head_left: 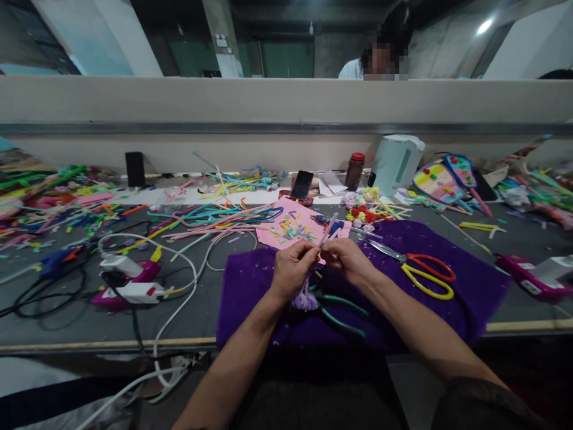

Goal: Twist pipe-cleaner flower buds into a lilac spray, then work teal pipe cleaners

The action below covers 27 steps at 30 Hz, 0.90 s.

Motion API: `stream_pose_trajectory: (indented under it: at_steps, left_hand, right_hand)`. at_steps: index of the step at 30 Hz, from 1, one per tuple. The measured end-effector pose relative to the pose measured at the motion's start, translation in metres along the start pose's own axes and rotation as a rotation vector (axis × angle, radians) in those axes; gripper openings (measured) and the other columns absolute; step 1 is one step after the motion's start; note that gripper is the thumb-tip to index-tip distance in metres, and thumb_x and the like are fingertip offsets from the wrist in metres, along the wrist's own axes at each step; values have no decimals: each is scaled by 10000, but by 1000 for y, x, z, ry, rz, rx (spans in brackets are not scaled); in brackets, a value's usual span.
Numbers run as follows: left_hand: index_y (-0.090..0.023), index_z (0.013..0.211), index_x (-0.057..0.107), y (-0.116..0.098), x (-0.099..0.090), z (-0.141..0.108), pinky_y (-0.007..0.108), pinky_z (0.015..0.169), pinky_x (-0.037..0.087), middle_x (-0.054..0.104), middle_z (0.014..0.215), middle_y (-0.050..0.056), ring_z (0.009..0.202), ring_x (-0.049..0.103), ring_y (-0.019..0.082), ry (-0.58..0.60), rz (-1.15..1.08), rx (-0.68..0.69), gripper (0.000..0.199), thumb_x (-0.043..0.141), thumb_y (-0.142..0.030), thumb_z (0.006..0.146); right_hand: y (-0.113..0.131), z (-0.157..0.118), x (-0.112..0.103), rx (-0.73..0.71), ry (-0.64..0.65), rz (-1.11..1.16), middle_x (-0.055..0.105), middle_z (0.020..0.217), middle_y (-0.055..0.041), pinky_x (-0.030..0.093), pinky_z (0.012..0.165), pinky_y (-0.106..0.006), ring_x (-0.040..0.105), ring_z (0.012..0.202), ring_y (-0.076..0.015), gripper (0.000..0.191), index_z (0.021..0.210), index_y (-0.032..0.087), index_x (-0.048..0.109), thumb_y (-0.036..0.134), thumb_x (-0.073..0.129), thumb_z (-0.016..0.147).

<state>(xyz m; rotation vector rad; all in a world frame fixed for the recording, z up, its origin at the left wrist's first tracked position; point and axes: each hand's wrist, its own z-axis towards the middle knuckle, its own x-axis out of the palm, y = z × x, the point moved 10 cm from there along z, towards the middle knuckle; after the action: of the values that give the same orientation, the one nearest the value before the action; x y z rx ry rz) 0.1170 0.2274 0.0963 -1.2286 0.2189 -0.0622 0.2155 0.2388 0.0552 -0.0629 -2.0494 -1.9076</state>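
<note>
Dark grey desk (188, 325) fills the width; clock read from the hands, 12 = far side. Pale partition (268, 98) runs across 12 behind it. Purple cloth (242, 298) lies on the desk under the hands, spreading from 8 round to 4. Bundle of coloured fuzzy sticks (224, 218) at 10, its ends reaching the pink sheet (271, 233) at 10 to 11. Pale green kettle (389, 170) at 1 to 2, well apart, upright, with the dark bottle (354, 174) just to its left, red lid on. Left hand (290, 272) and right hand (351, 260) nearly touch, just above the cloth. Grip, both: thumb and fingertips pinched together on the lower end of a lilac strip; exact contact hidden by fingers. Scissors (403, 258) at 3, red and yellow handles, blades parted slightly. Pliers (344, 327) at 5, green handles spread, head mostly hidden. Phone (301, 186) near 11 to 12, dark screen. Fluffy lilac bundle (304, 298) at 7, just under left hand; can't tell if it's held. Lilac strip (329, 230) sticks up toward 1 from the fingertips. Smallest: multicoloured snippets (293, 227) scattered on the pink sheet.
</note>
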Motion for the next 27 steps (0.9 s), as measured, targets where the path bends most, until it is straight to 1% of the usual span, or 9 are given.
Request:
stream_pose_trajectory:
  at_steps: [2,5,8,10,12,16,19,23,27]
  left_hand:
    - [-156,680,608,4,4,1,189,550,401,573,597,-9,548,496,82,40,-41,-39,171,562,-316,717]
    - [-143,679,587,18,5,2,195,513,410,578,567,-5,489,498,79,73,-160,-187,183,600,-325,686]
    - [-139,674,558,32,7,2,181,446,391,557,522,-18,418,477,65,109,-347,-334,190,612,-321,677]
    - [-136,670,545,38,11,1,164,402,358,536,493,-27,384,456,55,156,-458,-406,174,604,-299,684]
    - [-129,680,547,42,16,-1,153,373,333,521,478,-28,367,444,51,213,-539,-466,154,592,-276,690]
    - [-113,705,549,45,27,-6,142,349,310,503,458,-27,347,430,44,286,-644,-553,135,585,-242,686]
    - [-111,688,536,45,29,-8,137,342,300,493,439,-29,336,423,40,281,-664,-570,126,591,-225,676]
    - [-124,667,508,40,26,-5,145,356,320,519,473,-27,343,436,42,244,-641,-498,151,596,-246,687]
    - [-126,666,508,38,23,-3,146,367,326,524,481,-29,356,446,43,226,-600,-450,175,583,-279,707]
  right_hand:
    - [1,0,-2,-4,-14,-3,300,374,77,123,339,-201,227,311,-36,284,438,166,366,240,555,637]
    - [5,-2,-5,-47,-45,-32,352,383,73,143,337,-198,262,312,-38,235,485,156,436,254,584,638]
    - [14,-4,-4,-125,-32,-24,470,480,56,203,357,-189,340,353,-43,125,650,145,558,247,626,627]
    - [20,-4,-4,-191,-20,-29,512,541,50,229,367,-185,369,377,-44,182,783,159,601,221,648,619]
    - [26,-5,-4,-255,-12,-57,527,562,48,252,372,-183,384,392,-48,239,851,179,615,207,663,619]
    - [36,-8,1,-373,12,-156,555,618,23,315,392,-187,438,435,-58,153,762,179,646,230,686,623]
    - [43,-12,3,-455,4,-231,559,673,6,347,402,-190,466,462,-63,110,727,179,659,248,680,644]
    - [46,-16,2,-497,-23,-284,537,641,9,361,400,-191,468,454,-65,95,738,185,664,256,662,674]
    - [50,-19,1,-524,-38,-339,569,670,-6,393,413,-211,488,458,-78,123,781,186,674,260,651,684]
